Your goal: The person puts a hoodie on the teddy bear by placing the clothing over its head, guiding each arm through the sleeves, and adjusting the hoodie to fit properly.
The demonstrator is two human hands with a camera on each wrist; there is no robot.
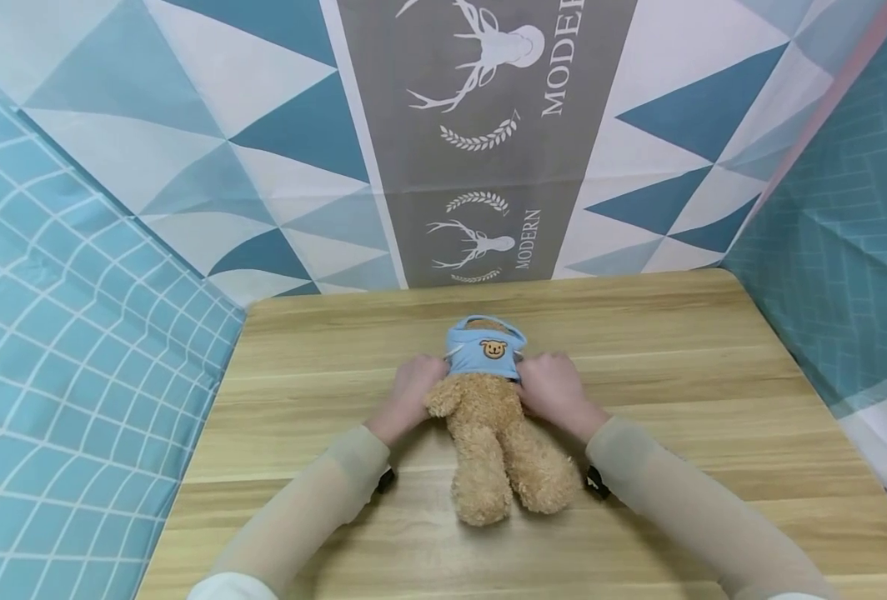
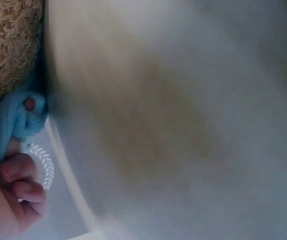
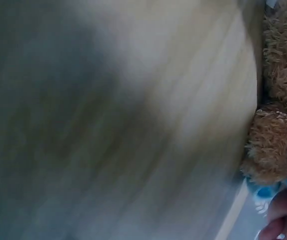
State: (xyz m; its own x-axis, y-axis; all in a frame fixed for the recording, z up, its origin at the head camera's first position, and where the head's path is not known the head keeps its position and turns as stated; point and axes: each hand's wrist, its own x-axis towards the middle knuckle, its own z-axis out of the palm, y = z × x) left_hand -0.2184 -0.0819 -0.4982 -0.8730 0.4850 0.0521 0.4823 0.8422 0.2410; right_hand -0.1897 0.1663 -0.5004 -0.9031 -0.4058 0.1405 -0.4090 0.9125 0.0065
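A light-brown teddy bear (image 1: 481,425) lies on its back on the wooden table, legs toward me. Over its head sits a small blue shirt (image 1: 473,357) with a bear-face patch, hiding most of the head. My left hand (image 1: 418,387) grips the shirt's lower left side, beside the bear's arm. On the other side, my right hand (image 1: 552,387) pinches the lower right edge. The left wrist view shows curled fingers (image 2: 21,175) at the bunched blue cloth (image 2: 21,112). In the right wrist view, the bear's arm (image 3: 272,145) partly hides the cloth near my fingers (image 3: 283,212).
The wood-grain table (image 1: 323,333) ends at a back wall covered in triangle-and-deer cloth (image 1: 473,167). Blue grid cloth (image 1: 76,333) hangs along the left, teal patterned cloth (image 1: 849,250) along the right. Dark wrist devices show under both forearms.
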